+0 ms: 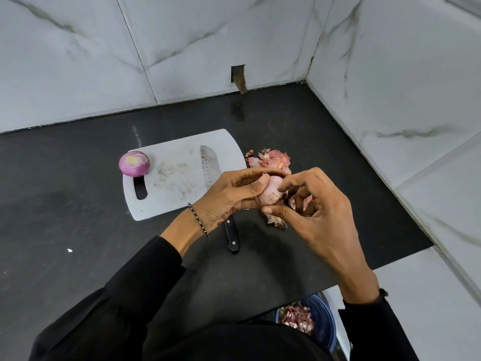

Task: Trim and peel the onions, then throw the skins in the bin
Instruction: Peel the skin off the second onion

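Half-hiding onion (pixel 272 192): left hand (pixel 229 198), right hand (pixel 321 207)

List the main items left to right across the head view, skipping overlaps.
peeled onion → knife → onion being peeled
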`<act>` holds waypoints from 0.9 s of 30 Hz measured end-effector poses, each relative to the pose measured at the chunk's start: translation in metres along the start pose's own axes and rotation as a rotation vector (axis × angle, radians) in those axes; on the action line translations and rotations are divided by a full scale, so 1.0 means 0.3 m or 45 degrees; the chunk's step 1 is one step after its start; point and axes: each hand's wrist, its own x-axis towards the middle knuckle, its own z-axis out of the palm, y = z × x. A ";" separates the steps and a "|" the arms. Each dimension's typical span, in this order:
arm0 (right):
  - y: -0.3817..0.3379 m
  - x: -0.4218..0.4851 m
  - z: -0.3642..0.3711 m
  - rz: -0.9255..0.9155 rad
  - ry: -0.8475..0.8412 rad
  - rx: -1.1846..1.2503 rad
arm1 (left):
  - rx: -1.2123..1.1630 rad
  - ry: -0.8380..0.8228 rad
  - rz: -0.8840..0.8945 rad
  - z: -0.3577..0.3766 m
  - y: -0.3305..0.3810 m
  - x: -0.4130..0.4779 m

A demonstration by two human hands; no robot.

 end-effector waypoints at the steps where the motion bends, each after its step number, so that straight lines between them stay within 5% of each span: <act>1: -0.003 0.001 -0.001 -0.003 -0.009 -0.009 | 0.036 -0.006 -0.003 -0.003 0.001 -0.001; 27: -0.004 -0.022 0.107 0.032 -0.128 -0.005 | 0.038 0.032 -0.212 -0.071 -0.037 -0.053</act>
